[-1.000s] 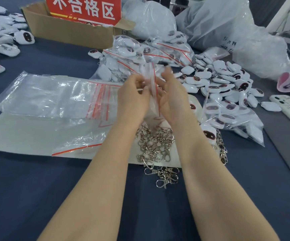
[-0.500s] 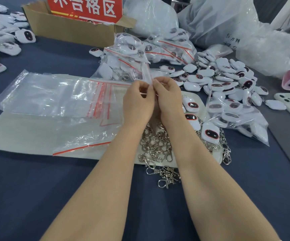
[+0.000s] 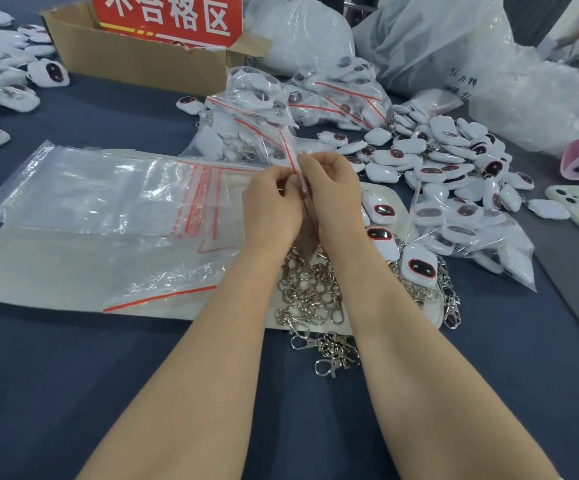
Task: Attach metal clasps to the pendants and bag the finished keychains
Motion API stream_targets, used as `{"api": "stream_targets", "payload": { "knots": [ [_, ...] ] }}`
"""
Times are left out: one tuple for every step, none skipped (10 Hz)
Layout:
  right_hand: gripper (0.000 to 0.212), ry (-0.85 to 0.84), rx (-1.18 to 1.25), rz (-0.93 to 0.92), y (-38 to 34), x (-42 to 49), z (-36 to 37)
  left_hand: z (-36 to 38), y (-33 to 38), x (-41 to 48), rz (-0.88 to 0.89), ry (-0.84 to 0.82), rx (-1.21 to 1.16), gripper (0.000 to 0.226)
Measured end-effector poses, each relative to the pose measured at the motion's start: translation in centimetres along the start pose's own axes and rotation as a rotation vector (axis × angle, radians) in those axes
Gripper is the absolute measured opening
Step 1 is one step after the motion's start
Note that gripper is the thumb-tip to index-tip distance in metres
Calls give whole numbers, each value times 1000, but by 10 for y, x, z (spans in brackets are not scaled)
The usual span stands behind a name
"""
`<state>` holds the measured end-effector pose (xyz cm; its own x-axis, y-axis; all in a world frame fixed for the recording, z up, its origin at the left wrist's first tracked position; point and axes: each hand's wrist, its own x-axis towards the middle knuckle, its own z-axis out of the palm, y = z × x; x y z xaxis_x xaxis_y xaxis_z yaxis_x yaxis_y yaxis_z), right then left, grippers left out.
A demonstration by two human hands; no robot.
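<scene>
While the left hand [image 3: 270, 199] and right hand [image 3: 333, 192] meet just above the clasp pile [image 3: 310, 292], each grip pinches the small zip bag [image 3: 290, 155] by its red seal strip [image 3: 284, 140], whose long axis runs away from the person between the two, equally near either hand.

Centre of frame: thin clear plastic on the small zip bag [image 3: 291, 157], crinkled and glossy, red strip along the seal. Left of centre, same slick transparent film on the flat bags [image 3: 90, 195], catching glare. Lower centre, bright polished metal on the clasps [image 3: 310, 292]. Right, smooth glossy white plastic on the pendants [image 3: 430, 171], dark shiny faces. Underneath, pale matt mat [image 3: 38, 271] over dull dark-blue cloth [image 3: 56, 375]. Upper left, brown cardboard box [image 3: 135, 60], matt, rough at the torn edge.
</scene>
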<state>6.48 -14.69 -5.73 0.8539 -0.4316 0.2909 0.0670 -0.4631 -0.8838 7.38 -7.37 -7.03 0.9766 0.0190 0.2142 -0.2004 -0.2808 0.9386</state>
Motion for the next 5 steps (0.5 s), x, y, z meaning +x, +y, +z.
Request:
{"api": "stream_targets", "payload": {
  "knots": [
    [20,38,-6,11,1,1,-1,0,1,-1,5,11,-28,9],
    [20,42,-19,8,1,-1,0,-1,1,-3,26,5,-26,7],
    [20,51,-27,-2,3,-1,-1,-1,0,-3,20,-1,-47,10],
    [20,56,-37,-1,3,-2,0,-1,1,-2,20,-11,-69,16],
    [20,71,-54,-6,5,-2,0,-1,1,-3,4,-23,-107,20]
  ]
}}
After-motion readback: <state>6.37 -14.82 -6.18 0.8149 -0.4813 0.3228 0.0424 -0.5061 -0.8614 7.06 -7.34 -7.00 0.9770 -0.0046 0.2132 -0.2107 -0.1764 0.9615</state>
